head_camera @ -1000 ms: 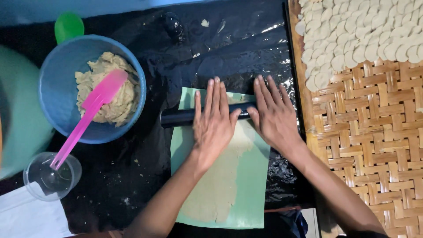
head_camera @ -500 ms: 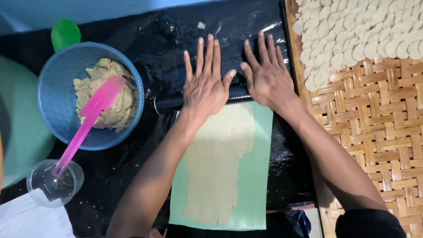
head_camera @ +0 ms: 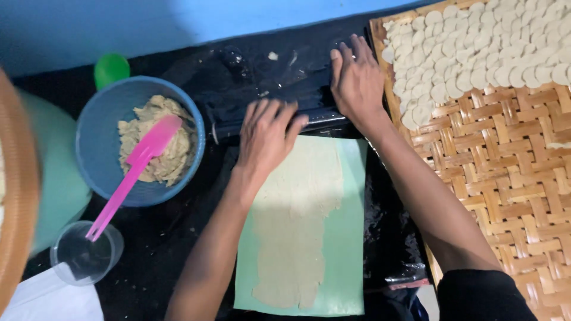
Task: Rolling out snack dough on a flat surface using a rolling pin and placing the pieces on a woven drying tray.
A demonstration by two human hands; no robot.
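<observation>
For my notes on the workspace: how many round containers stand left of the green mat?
2: a blue plastic bowl holding dough and a pink spatula, and a clear plastic cup in front of it. Others may lie outside the view.

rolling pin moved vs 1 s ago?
Yes. The rolling pin went away from the person, from mid green sheet to just past its far edge.

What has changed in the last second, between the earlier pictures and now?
Both hands, left and right, pushed the black rolling pin away from the person, from the middle of the dough sheet to past its far edge, leaving the dough uncovered. The blue bowl, pink spatula, clear cup and woven tray stayed in place.
</observation>
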